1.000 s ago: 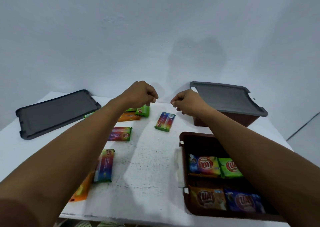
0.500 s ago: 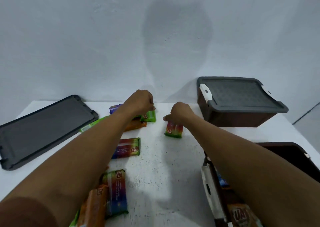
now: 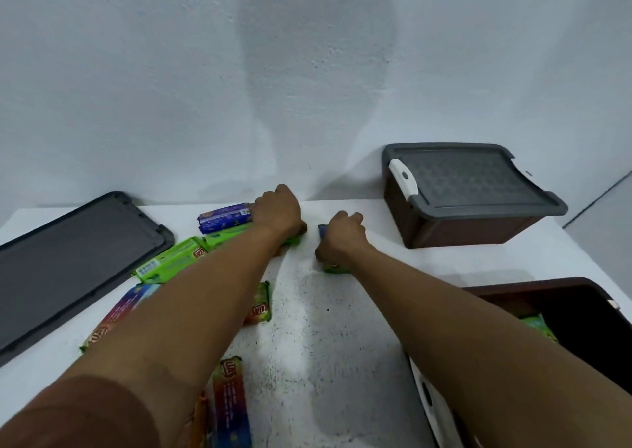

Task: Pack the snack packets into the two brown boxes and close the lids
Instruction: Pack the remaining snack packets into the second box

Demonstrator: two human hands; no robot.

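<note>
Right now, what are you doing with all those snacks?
A person is packing snacks. The left hand holds a small green snack packet and the right hand holds a rainbow-coloured snack packet on the white table. One brown plastic box has its grey lid on; the other, an open brown box, waits, with loose packets lying around.

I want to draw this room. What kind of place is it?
Probably a plain indoor packing spot, maybe at home: a white table against a bare wall, holding loose snack packets and brown plastic boxes.
</note>
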